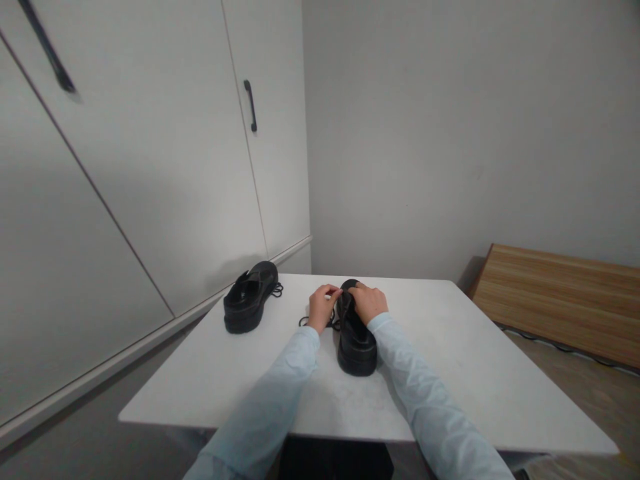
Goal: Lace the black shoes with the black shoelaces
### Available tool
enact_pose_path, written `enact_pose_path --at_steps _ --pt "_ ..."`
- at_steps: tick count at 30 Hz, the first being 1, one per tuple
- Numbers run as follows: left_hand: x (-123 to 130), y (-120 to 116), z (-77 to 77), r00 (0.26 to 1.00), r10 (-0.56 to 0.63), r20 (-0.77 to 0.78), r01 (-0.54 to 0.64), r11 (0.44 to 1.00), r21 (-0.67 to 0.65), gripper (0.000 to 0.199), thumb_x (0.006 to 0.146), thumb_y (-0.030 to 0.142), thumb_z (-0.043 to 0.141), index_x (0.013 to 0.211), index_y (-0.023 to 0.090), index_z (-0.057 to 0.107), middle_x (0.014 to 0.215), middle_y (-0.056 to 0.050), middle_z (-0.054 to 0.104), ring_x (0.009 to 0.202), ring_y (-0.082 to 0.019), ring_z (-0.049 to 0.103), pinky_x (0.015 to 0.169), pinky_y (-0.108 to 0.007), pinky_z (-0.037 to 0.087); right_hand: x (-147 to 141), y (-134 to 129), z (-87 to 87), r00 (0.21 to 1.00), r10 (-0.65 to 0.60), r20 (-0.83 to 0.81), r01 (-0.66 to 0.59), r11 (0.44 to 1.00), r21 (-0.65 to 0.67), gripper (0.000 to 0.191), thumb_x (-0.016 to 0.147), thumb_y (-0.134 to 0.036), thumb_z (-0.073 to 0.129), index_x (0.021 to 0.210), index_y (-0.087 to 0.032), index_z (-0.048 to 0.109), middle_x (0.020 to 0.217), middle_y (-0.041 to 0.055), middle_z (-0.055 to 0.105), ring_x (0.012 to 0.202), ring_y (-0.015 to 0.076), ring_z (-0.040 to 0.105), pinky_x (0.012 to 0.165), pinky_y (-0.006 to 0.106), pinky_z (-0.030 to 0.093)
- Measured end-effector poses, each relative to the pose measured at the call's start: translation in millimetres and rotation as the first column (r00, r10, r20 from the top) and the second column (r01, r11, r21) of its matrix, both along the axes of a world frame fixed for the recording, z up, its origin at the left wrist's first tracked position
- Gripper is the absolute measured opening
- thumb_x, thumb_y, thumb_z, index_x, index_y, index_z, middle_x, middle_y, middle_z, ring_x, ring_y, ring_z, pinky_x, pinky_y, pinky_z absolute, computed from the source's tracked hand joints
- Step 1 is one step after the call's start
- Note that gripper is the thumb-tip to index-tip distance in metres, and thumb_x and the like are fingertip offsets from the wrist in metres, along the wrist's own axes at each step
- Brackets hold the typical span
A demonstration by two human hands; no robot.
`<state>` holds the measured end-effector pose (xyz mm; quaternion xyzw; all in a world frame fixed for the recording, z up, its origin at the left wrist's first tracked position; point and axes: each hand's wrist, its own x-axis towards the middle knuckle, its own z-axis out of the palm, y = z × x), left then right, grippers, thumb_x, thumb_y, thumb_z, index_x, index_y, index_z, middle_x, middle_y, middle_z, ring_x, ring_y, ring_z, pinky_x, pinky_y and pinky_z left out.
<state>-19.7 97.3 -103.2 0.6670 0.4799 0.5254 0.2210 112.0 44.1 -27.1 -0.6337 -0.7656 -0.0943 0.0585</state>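
Observation:
A black lace-up shoe (357, 357) stands on the white table with its heel towards me. My left hand (321, 308) is at the left side of its upper, thumb and fingers pinched together, apparently on the shoelace; the exact grip is too small to make out. Loose black lace (303, 321) lies on the table around my left wrist. My right hand (370, 302) grips the shoe's front part from the right, its fingertips partly hidden at the opening. The matching black shoe (245, 310) stands apart at the left, its lace (278, 289) hanging out on the right side.
The white table (440, 373) carries both shoes. White cabinet doors (175, 167) with black handles (251, 107) rise along its left. A grey wall (450, 133) stands behind, and a wood-grain board (560, 300) is low at the right.

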Motion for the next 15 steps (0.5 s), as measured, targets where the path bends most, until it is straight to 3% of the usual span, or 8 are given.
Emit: enact_pose_path --at_steps 8,11,15 --pt "6 -8 4.7 0.99 -0.114 0.087 0.116 0.993 -0.02 0.023 0.085 0.038 0.047 0.076 0.018 0.057 0.079 -0.001 0.066 0.08 -0.013 0.062 0.078 -0.025 0.049 1 2 -1.4 0.998 -0.045 -0.053 0.047 0.999 0.024 0.029 0.091 -0.027 0.037 0.096 -0.026 0.065 0.102 0.0067 0.065 0.087 0.0206 0.064 0.066 0.028 0.043" --pt "8 -14 9.4 0.983 -0.137 0.125 0.141 0.99 -0.024 0.019 0.085 0.036 0.049 0.092 0.019 0.054 0.087 -0.003 0.067 0.086 -0.014 0.063 0.082 -0.027 0.047 2 2 -2.4 0.993 -0.051 -0.105 0.056 0.998 0.043 0.03 0.092 -0.029 0.036 0.098 -0.028 0.065 0.103 0.0057 0.065 0.089 0.0201 0.063 0.067 0.028 0.043" --pt "10 -19 15.5 0.95 -0.263 0.167 0.272 0.962 -0.035 0.027 0.087 0.032 0.046 0.111 0.021 0.051 0.107 -0.007 0.065 0.101 -0.015 0.06 0.089 -0.029 0.046 5 0 -5.6 0.977 -0.071 -0.204 0.092 0.991 0.098 0.028 0.092 -0.031 0.036 0.102 -0.028 0.062 0.103 0.0044 0.065 0.088 0.0192 0.062 0.068 0.028 0.042"
